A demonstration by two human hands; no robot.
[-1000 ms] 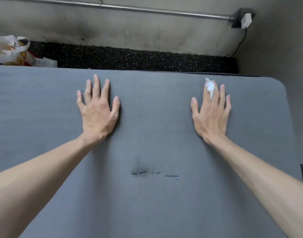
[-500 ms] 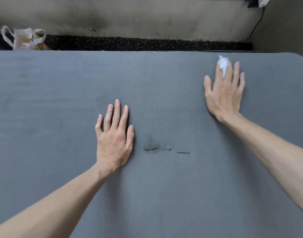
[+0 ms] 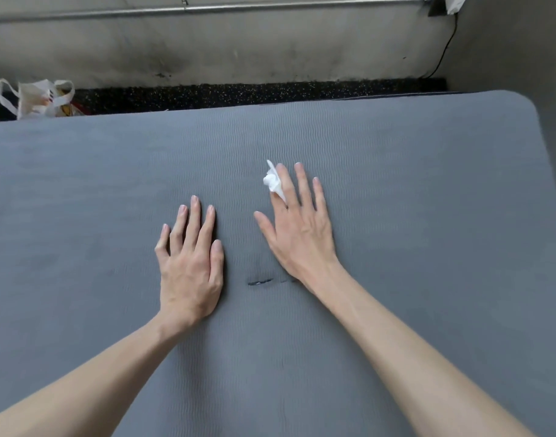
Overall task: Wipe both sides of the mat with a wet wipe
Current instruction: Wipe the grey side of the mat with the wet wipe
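the wipe [image 3: 272, 182] is a small crumpled white wad caught between the index and middle fingers [image 3: 281, 187] of the right hand [image 3: 297, 230] — the fingers themselves lie straight and spread, palm down on the mat [image 3: 412, 216], so the wad is pinched sideways between them, not clenched in a fist. how much of the wipe sits under the fingers i cannot tell. the left hand [image 3: 191, 266] lies flat beside it, fingers straight and holding nothing, pressing the mat.

what has changed: half a second ago the right hand was out near the mat's far right corner, well apart from the left; now it has swept inward to the middle and lies just beside the left hand, its wrist right over the row of small dark scuffs [image 3: 260, 281]. the left hand has hardly shifted relative to those marks. that reads as one wiping stroke across the upper face, from the corner toward the centre, with the left hand steadying the mat.

outward from there, the grey ribbed mat fills most of the view, lying flat with this one face up. beyond its far edge is a strip of dark speckled floor [image 3: 238, 91], a stained wall [image 3: 207, 48] with a metal rail [image 3: 207, 8], and a white bag [image 3: 36, 97] at far left.

my judgement — the first side is in progress, and the mat has yet to be flipped for the other side.
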